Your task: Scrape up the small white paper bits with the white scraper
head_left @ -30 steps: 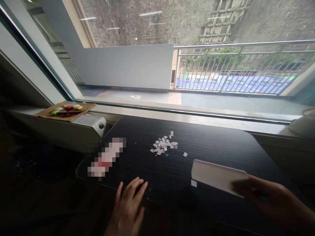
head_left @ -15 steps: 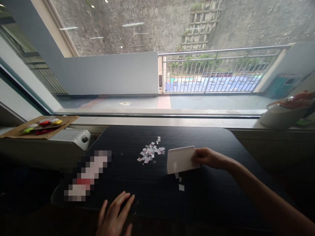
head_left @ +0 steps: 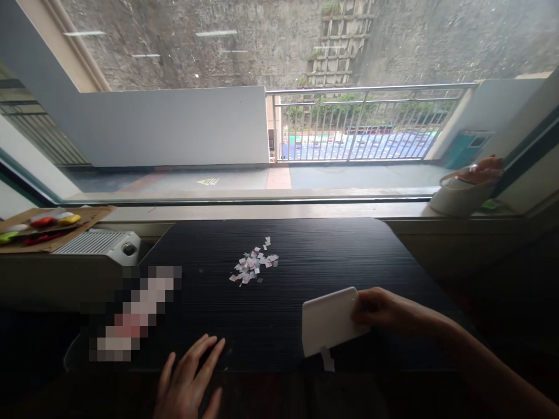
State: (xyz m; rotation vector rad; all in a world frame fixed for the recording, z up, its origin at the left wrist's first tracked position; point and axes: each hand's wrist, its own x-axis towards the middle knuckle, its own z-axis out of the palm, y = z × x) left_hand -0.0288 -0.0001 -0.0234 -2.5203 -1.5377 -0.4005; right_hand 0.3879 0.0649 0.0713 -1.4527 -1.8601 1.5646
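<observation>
My right hand (head_left: 373, 308) pinches the right edge of a white flat scraper (head_left: 329, 323), a stiff panel with rounded corners. It stands tilted on its long edge close to the front of the black table (head_left: 279, 308). A few paper scraps (head_left: 327, 359) lie against its lower edge, at the table's front edge. Farther back sits a loose pile of small white paper scraps (head_left: 253, 265), touched by neither hand. With fingers spread, my left hand (head_left: 187, 372) rests at the front edge, left of the scraper, holding nothing.
A pixelated pale and red strip (head_left: 140, 314) lies on the table's left side. On the left, a cardboard sheet (head_left: 94, 216) with colourful items lies by a white radiator (head_left: 98, 247). A white container (head_left: 458, 195) stands on the windowsill (head_left: 279, 210) at right.
My right hand has drawn the scraper toward me, moving the few scraps to the table's front edge. The view has shifted slightly. My left hand stays open in place.
</observation>
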